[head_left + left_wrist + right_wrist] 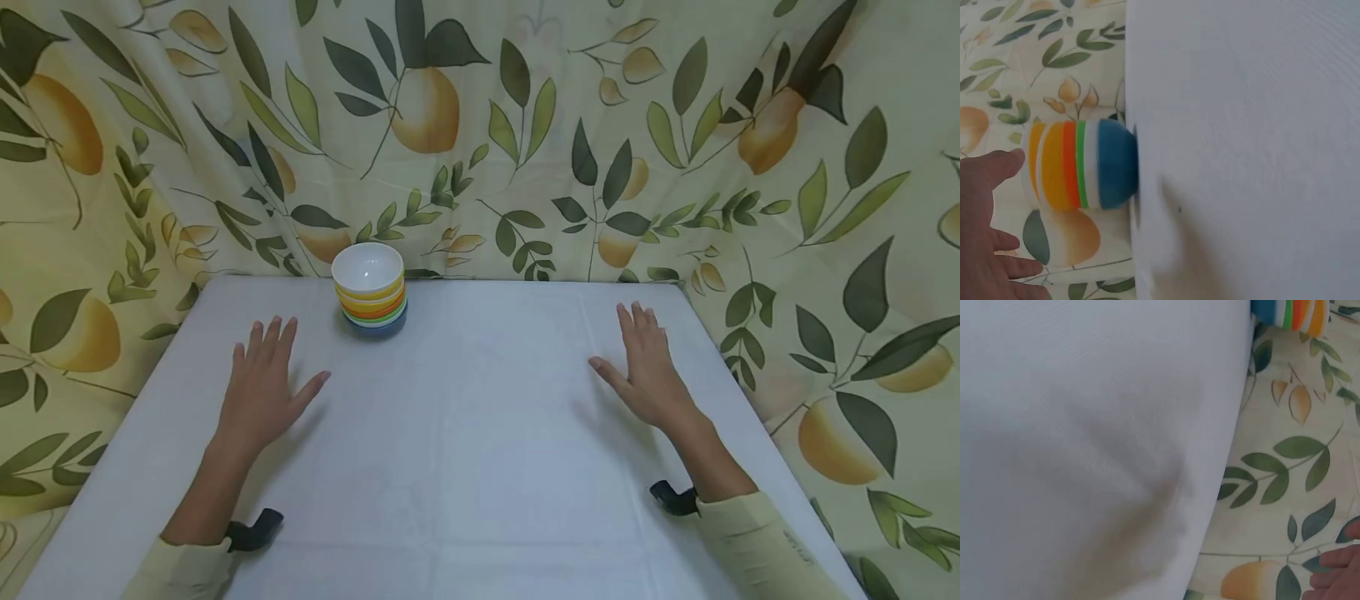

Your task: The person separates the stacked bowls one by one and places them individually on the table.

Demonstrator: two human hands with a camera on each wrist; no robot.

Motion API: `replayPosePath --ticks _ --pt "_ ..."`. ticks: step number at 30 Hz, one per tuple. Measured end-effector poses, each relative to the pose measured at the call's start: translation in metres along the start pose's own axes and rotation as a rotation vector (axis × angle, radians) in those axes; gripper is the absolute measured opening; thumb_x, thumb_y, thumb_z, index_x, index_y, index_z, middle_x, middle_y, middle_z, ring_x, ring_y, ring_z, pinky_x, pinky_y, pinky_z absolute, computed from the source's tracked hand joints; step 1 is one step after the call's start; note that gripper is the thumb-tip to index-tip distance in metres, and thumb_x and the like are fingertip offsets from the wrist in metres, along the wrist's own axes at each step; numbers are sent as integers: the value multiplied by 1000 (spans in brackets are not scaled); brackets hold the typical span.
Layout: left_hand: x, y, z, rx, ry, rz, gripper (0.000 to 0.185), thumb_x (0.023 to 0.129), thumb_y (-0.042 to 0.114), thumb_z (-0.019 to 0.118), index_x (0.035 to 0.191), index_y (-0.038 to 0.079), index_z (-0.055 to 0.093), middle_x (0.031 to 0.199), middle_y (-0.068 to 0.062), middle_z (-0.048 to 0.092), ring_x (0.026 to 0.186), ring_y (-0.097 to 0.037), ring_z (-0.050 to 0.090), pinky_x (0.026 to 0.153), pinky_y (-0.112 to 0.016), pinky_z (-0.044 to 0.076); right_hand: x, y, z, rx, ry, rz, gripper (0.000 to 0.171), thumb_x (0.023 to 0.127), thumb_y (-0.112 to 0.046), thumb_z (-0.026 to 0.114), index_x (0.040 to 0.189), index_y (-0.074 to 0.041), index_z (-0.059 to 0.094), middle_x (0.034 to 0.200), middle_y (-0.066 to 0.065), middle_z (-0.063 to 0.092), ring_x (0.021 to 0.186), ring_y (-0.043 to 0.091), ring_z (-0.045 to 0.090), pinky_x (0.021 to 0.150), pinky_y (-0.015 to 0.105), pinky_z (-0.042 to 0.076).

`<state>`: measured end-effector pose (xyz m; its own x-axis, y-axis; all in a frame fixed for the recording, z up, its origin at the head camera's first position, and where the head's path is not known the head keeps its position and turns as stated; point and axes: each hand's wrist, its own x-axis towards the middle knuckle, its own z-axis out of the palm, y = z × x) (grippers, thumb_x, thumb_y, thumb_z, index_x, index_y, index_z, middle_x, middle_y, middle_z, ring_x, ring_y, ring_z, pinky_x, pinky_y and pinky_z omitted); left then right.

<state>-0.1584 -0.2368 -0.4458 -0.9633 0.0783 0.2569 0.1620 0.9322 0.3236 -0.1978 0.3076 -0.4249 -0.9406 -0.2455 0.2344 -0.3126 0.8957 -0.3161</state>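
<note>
A nested stack of bowls (369, 287) stands at the table's back edge, left of the middle. Its top bowl is white inside; yellow, orange and green bands show below, with a blue bowl at the bottom. My left hand (261, 392) is held over the table to the left of the stack and nearer me, fingers straight and thumb spread. On the right side, my right hand (647, 371) is held the same way, well apart from the bowls. Both hands hold nothing. In the left wrist view the thumb overlaps the rim side of the bowl stack (1082, 165).
A white cloth covers the table (480, 467), and both hands cast shadows on it. A curtain (525, 142) printed with fruit and leaves hangs behind the table and along both sides. Each wrist wears a black strap mount (255, 531) at the sleeve's cuff.
</note>
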Motion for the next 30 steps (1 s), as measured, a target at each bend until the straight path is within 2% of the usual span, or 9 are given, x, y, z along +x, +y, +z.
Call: replayPosePath --ticks 4,9,19,30 --pt "8 6 7 -149 -9 -53 98 97 38 74 164 -6 18 166 -33 23 155 -52 13 122 -70 15 7 -7 5 34 12 3 97 103 -51 62 168 -3 9 173 25 10 159 43 3 125 65 11" --pt "20 18 9 -284 -12 -135 99 98 41 73 167 1 14 170 -27 20 156 -47 15 119 -70 23 18 -19 8 76 63 -19 92 102 -46 65 168 -4 15 172 20 19 159 40 12 126 61 17" --pt "34 24 15 -445 73 -202 98 96 35 77 167 2 18 170 -23 23 155 -43 23 121 -64 27 35 -45 20 128 70 -90 86 103 -43 66 165 -1 24 170 22 26 157 42 18 126 59 20" --pt "48 28 30 -559 95 -221 104 92 36 82 167 4 18 171 -20 24 157 -38 21 124 -60 25 49 -59 30 172 65 -124 87 103 -44 66 165 -1 25 170 20 27 158 39 20 126 58 21"
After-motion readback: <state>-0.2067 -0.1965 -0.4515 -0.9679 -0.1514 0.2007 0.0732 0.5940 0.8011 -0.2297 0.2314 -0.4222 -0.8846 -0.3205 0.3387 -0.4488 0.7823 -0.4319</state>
